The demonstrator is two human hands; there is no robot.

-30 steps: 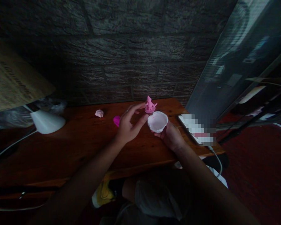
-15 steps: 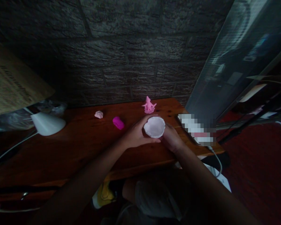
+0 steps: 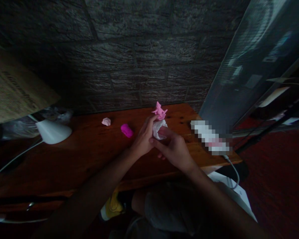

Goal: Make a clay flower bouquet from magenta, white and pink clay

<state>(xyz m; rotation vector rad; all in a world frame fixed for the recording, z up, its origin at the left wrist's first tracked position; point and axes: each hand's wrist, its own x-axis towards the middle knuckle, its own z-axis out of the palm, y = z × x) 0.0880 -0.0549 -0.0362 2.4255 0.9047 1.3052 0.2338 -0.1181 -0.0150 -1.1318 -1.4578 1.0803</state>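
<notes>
A small white clay cup point(image 3: 159, 129) with an uneven rim is held between both hands above the table. My left hand point(image 3: 144, 137) is wrapped around its left side. My right hand point(image 3: 176, 149) grips it from the right, with fingers over the rim and the thumb at the near side, so much of the cup is hidden. Right behind the hands stands a pink clay figure point(image 3: 159, 109) with a pointed top. A magenta clay lump point(image 3: 127, 130) and a pale pink lump point(image 3: 106, 121) lie to the left.
The wooden table point(image 3: 89, 159) runs along a dark brick wall point(image 3: 149, 59). On its left are a white lamp-like base point(image 3: 53, 131) and a brown paper bag point(image 3: 22, 89). At the right edge lies a blurred white object point(image 3: 210, 136) with a cable point(image 3: 235, 167).
The cup has tipped and its opening no longer faces up at me. My right hand has come from behind its right side over the rim. Its rim looks bent inward.
</notes>
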